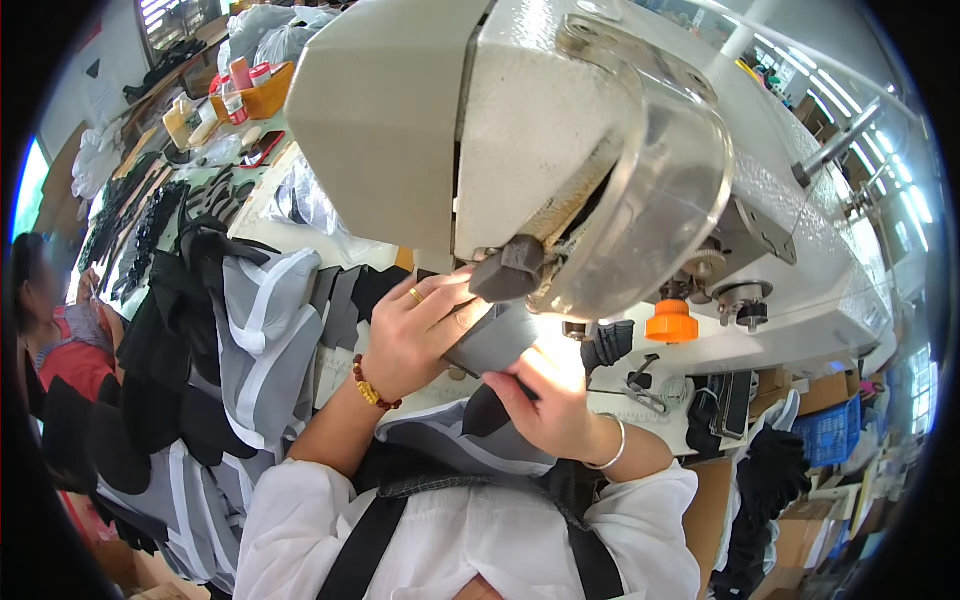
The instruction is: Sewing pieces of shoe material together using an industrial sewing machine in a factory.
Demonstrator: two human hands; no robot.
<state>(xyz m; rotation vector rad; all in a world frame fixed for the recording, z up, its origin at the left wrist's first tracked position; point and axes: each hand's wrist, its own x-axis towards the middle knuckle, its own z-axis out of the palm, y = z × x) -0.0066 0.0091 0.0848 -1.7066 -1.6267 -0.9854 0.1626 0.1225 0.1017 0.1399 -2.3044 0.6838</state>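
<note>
A large pale sewing machine (400, 120) fills the upper middle, and its lower head hides the stitching point. Just under it, my left hand (418, 335) has its fingers closed on the upper left side of a flat dark grey fabric piece (488, 345). The fingertips are partly covered by the machine's dark knob (508, 268). My right hand (552, 395) grips the lower right edge of the same piece, thumb on the near side, in bright lamp light. A black rounded flap (485, 411) hangs below the piece, beside my right thumb.
Grey and black fabric parts with white strips (270, 340) are heaped at the left. An orange knob (672, 321) hangs under the machine arm. Small snips (645, 385) lie on the right. A blue crate (830, 432) stands at far right. Another person (75, 335) sits at far left.
</note>
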